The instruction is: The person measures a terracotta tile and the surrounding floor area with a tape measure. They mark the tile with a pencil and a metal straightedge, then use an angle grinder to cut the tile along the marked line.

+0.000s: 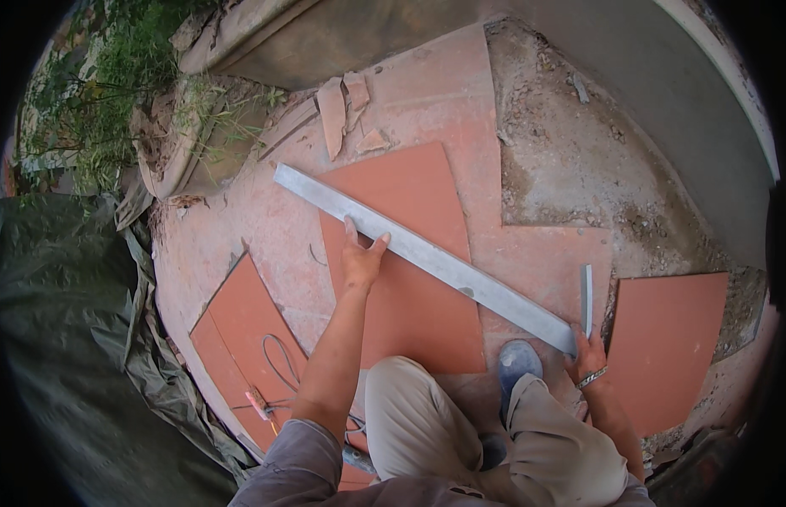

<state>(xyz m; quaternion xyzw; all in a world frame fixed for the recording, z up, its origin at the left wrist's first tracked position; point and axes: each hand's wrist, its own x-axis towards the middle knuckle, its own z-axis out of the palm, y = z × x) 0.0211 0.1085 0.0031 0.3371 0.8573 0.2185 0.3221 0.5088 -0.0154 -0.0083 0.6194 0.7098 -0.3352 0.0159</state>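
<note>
A long grey metal straightedge bar (427, 255) lies slantwise across a large terracotta-coloured tile (410, 321), its far end up to the left and its near end down to the right. My left hand (362, 260) presses its thumb and fingertips against the bar's near edge, around the middle of the tile. At the bar's lower right end is my right hand (589, 357), fingers curled round a thin grey strip (586, 297) that stands up past them. Its fingers also touch or almost touch the bar's end; the exact grip there is partly hidden.
Another tile (668, 346) lies at right, beside rough broken ground (570, 144). Stacked tiles (249, 325) at left carry a cable (283, 359) and a small tool (258, 401). Broken pieces (332, 117) lie beyond. A dark tarp (80, 355) edges the left; a wall (689, 110) stands right.
</note>
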